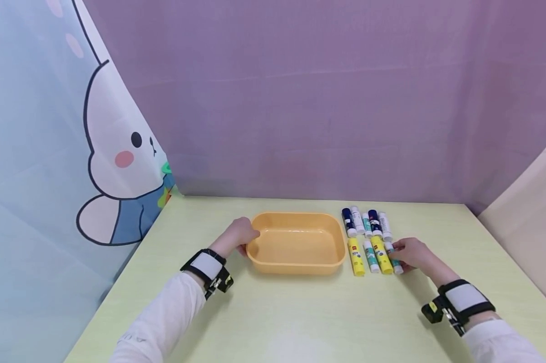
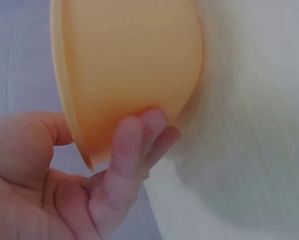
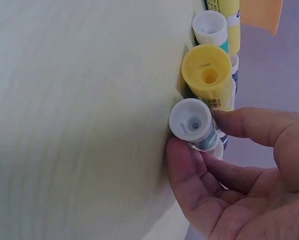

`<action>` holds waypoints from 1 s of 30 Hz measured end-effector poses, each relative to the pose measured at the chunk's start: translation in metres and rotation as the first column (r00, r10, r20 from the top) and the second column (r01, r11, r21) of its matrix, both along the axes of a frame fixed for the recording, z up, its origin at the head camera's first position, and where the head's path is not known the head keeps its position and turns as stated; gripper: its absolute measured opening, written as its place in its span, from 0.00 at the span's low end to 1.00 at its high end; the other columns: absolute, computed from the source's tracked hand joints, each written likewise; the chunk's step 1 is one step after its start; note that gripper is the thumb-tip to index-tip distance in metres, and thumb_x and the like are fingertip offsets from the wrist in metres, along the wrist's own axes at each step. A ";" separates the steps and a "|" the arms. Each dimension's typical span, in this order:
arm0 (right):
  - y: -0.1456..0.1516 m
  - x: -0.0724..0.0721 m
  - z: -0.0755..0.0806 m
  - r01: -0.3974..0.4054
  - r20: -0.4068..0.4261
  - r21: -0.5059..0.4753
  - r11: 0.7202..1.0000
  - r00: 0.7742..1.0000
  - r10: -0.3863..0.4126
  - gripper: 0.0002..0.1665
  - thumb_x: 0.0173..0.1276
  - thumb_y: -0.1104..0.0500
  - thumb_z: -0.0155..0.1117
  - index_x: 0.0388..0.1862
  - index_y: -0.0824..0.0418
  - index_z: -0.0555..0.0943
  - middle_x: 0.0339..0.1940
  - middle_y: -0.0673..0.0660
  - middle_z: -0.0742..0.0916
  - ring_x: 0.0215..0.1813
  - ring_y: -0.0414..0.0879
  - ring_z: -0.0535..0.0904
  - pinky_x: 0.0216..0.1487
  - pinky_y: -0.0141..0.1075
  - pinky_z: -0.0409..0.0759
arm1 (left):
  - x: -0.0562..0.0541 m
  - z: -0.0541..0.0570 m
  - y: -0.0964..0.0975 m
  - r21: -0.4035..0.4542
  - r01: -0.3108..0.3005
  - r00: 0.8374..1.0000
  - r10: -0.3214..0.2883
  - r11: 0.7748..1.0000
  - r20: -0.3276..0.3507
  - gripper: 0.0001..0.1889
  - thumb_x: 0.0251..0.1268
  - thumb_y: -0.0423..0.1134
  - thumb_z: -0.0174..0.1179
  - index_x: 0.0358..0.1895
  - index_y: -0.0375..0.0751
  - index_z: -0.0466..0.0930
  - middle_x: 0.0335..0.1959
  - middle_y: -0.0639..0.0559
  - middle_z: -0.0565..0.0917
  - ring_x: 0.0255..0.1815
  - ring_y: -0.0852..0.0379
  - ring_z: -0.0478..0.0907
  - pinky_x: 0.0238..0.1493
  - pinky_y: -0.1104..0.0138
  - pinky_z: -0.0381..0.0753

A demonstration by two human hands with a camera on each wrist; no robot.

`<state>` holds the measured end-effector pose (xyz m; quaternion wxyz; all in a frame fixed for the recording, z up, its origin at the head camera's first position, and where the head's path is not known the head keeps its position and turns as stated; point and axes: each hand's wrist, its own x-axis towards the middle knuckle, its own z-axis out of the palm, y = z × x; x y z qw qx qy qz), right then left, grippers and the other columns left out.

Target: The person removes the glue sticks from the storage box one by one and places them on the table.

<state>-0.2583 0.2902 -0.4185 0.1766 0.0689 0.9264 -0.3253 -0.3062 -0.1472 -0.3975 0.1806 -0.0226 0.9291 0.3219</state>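
Observation:
An orange plastic tray (image 1: 295, 268) sits on the table with nothing in it. My left hand (image 1: 241, 233) grips its left rim, thumb over the edge and fingers (image 2: 125, 145) against the outer wall. To the right of the tray lie glue sticks in two rows. In the front row, my right hand (image 1: 414, 253) pinches the rightmost one, a white and teal glue stick (image 3: 190, 120), between thumb and fingers. Right beside it lies a yellow glue stick (image 1: 382, 255), then another teal one (image 1: 371, 256) and a second yellow one (image 1: 356, 257).
The back row holds dark blue glue sticks (image 1: 349, 222), white ones (image 1: 384, 226) and a teal one (image 1: 367, 225). A purple curtain (image 1: 323, 101) hangs behind the pale green table (image 1: 291, 322). A cloth with a cartoon print (image 1: 37, 176) hangs at left.

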 end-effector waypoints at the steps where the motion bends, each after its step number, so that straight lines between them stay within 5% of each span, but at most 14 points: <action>1: 0.000 0.000 0.001 0.000 0.005 0.006 1.000 1.000 0.000 0.31 0.66 0.56 0.58 0.58 0.79 0.66 0.37 0.65 0.81 0.30 0.46 0.78 0.30 0.36 0.85 | 0.000 0.000 0.000 -0.004 -0.005 1.000 0.005 1.000 -0.002 0.13 0.64 0.37 0.51 0.39 0.27 0.73 0.27 0.37 0.82 0.11 0.52 0.80 0.15 0.65 0.83; 6: -0.003 0.006 0.014 -0.037 -0.032 0.074 0.997 0.999 0.040 0.36 0.69 0.51 0.54 0.63 0.80 0.61 0.46 0.74 0.77 0.34 0.49 0.80 0.31 0.37 0.85 | 0.009 0.007 -0.001 -0.037 -0.012 0.997 0.009 0.999 -0.078 0.33 0.68 0.50 0.51 0.64 0.24 0.59 0.35 0.34 0.82 0.16 0.51 0.81 0.21 0.63 0.85; 10: -0.013 0.017 0.030 -0.095 -0.190 0.208 0.973 0.972 0.136 0.41 0.72 0.44 0.49 0.63 0.80 0.60 0.51 0.80 0.75 0.41 0.61 0.79 0.38 0.48 0.84 | 0.023 0.016 0.000 -0.056 0.021 0.971 -0.033 0.998 -0.235 0.44 0.66 0.59 0.50 0.72 0.28 0.45 0.57 0.28 0.73 0.46 0.39 0.80 0.48 0.53 0.83; 13: -0.027 0.029 0.041 -0.089 -0.296 0.284 0.955 0.939 0.176 0.47 0.71 0.37 0.44 0.65 0.79 0.59 0.56 0.81 0.71 0.54 0.72 0.71 0.50 0.61 0.77 | 0.039 0.021 0.005 -0.084 0.049 0.925 -0.077 0.995 -0.371 0.46 0.65 0.64 0.48 0.73 0.32 0.45 0.68 0.28 0.61 0.64 0.33 0.65 0.62 0.43 0.71; 19: -0.060 0.061 0.054 -0.055 -0.441 0.318 0.947 0.875 0.199 0.50 0.69 0.32 0.43 0.73 0.68 0.52 0.69 0.78 0.57 0.65 0.79 0.54 0.58 0.75 0.58 | 0.075 0.023 0.021 -0.195 0.074 0.803 -0.174 0.978 -0.571 0.47 0.61 0.69 0.45 0.75 0.43 0.45 0.75 0.35 0.46 0.73 0.34 0.48 0.64 0.31 0.54; 24: -0.082 0.090 0.048 -0.064 -0.540 0.333 0.941 0.805 0.246 0.44 0.69 0.35 0.47 0.76 0.55 0.49 0.76 0.66 0.50 0.72 0.75 0.44 0.57 0.80 0.44 | 0.107 0.020 0.032 -0.262 0.112 0.730 -0.258 0.959 -0.633 0.46 0.60 0.71 0.44 0.76 0.50 0.43 0.76 0.40 0.36 0.76 0.37 0.35 0.66 0.29 0.39; 30: -0.103 0.115 0.025 -0.083 -0.579 0.372 0.924 0.758 0.301 0.44 0.66 0.35 0.52 0.76 0.45 0.51 0.78 0.54 0.43 0.76 0.64 0.32 0.59 0.80 0.38 | 0.136 0.013 0.041 -0.345 0.132 0.660 -0.342 0.929 -0.668 0.49 0.58 0.71 0.48 0.76 0.53 0.40 0.76 0.44 0.28 0.76 0.39 0.29 0.65 0.27 0.40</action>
